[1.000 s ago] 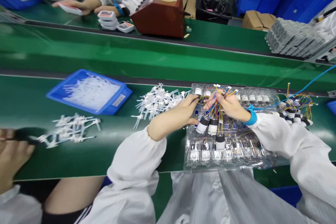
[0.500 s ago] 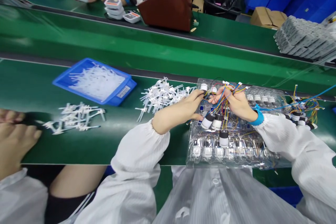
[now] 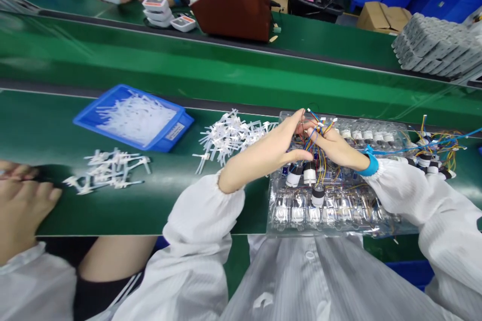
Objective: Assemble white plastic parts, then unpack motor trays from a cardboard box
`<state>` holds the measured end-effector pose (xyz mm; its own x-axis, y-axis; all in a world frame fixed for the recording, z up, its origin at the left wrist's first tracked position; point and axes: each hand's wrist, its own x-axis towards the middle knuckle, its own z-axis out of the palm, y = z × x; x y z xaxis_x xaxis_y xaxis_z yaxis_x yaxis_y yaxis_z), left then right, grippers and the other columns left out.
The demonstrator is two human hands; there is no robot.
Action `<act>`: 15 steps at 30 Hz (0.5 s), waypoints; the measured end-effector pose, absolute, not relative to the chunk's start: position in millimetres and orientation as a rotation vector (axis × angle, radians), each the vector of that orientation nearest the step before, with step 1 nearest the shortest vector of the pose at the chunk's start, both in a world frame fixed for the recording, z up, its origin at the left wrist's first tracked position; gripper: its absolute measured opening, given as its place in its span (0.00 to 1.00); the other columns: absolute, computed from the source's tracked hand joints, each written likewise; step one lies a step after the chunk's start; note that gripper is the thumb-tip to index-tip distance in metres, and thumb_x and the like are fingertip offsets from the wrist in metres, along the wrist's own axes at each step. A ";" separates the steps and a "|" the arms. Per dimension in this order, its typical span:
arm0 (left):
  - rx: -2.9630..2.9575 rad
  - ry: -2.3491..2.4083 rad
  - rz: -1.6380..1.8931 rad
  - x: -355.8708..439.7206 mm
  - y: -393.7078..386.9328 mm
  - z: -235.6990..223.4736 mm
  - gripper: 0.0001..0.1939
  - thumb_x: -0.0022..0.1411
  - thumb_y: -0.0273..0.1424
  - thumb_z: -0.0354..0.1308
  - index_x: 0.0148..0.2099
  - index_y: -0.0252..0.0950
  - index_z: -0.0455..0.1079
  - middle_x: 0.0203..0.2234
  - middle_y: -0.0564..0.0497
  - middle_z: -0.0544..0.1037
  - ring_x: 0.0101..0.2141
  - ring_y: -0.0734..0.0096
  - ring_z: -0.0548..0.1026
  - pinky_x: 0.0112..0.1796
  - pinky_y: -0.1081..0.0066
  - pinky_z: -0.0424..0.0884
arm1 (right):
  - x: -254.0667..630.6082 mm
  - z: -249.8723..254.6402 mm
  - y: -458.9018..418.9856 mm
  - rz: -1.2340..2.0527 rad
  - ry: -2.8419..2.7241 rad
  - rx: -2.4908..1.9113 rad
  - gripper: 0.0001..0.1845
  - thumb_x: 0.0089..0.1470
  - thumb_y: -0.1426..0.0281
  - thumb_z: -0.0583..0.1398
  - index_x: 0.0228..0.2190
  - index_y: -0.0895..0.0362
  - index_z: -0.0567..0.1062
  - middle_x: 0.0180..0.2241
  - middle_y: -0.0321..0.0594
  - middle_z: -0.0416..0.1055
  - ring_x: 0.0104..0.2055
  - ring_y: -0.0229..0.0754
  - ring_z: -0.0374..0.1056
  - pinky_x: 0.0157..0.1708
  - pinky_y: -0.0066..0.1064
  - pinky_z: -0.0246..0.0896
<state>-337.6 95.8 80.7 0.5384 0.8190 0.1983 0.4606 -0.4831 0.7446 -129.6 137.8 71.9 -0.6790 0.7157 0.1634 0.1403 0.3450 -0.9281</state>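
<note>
My right hand (image 3: 334, 147), with a blue wrist strap (image 3: 371, 164), is closed around a bundle of coloured wires (image 3: 320, 133) with small white connectors. Below it, several black-and-white cylindrical parts (image 3: 309, 174) hang or lie at the wires' lower ends. My left hand (image 3: 288, 143) reaches in from the left, fingers stretched and thumb apart, its fingertips close to the wires and the right fingers. Whether those fingertips touch a wire is hidden. Under both hands lies a clear plastic tray (image 3: 274, 228) with more of these cylinders in its pockets.
Left of the tray is a pile of white plastic strips (image 3: 229, 135). Further left are a blue bin (image 3: 176, 133) of similar strips and a smaller pile (image 3: 113, 170). More wired cylinders (image 3: 433, 163) lie at right. A neighbour's hands (image 3: 26, 200) rest at far left.
My left hand has come off a cylinder at the tray's back left and moved right and up, its fingers straightening beside the wires. My right hand keeps its bundle, shifted slightly left.
</note>
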 end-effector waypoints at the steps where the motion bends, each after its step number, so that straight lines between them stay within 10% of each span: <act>1: 2.101 1.038 0.785 -329.6 95.2 79.0 0.45 0.64 0.56 0.55 0.70 0.34 0.46 0.66 0.31 0.59 0.66 0.49 0.61 0.64 0.55 0.59 | -128.9 71.0 138.7 1.338 -2.058 -0.742 0.22 0.65 0.51 0.54 0.45 0.53 0.76 0.49 0.42 0.74 0.56 0.46 0.67 0.64 0.43 0.57; 15: 2.090 1.214 0.897 -314.4 104.4 69.7 0.20 0.71 0.43 0.50 0.56 0.35 0.63 0.54 0.41 0.70 0.56 0.58 0.69 0.60 0.55 0.63 | -127.2 78.4 142.4 1.459 -2.354 -0.522 0.20 0.53 0.56 0.67 0.42 0.56 0.75 0.52 0.43 0.73 0.60 0.50 0.64 0.65 0.44 0.57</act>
